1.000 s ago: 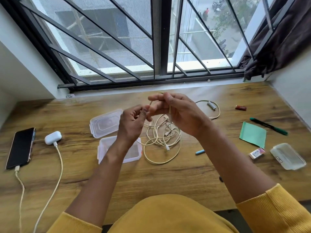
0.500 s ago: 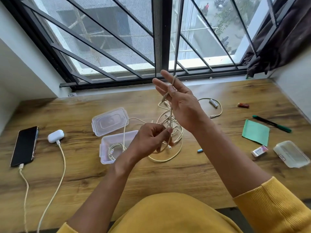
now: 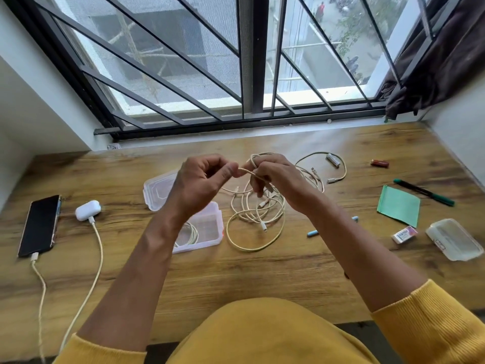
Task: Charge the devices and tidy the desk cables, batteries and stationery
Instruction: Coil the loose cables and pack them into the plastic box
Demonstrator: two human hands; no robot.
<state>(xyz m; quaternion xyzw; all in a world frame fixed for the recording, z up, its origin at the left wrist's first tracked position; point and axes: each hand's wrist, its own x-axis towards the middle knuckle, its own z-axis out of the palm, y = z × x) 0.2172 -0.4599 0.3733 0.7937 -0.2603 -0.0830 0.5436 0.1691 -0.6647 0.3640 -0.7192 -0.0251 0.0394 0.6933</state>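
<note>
My left hand [image 3: 202, 182] and my right hand [image 3: 278, 179] are raised together over the desk's middle, both pinching one cream cable [image 3: 248, 172] looped around the right hand's fingers. Below them a tangle of cream cables [image 3: 256, 224] lies on the wood. A clear open box [image 3: 207, 229] beneath my left wrist holds one coiled cable [image 3: 190, 233]; its lid [image 3: 158, 190] lies behind it. At the left a black phone [image 3: 39, 225] and a white earbud case [image 3: 88, 210] each have a cable plugged in.
A silver battery [image 3: 333, 160] inside a short cable loop, a red battery [image 3: 379, 163], a green pen [image 3: 423, 191], a green paper [image 3: 399, 206], an eraser [image 3: 404, 234], a closed clear box [image 3: 454, 243] and small blue pieces [image 3: 312, 233] lie right. Window bars stand behind.
My left hand rose from beside the box up to my right hand and took hold of the cable there. My right hand's fingers, spread before, have closed on the loop.
</note>
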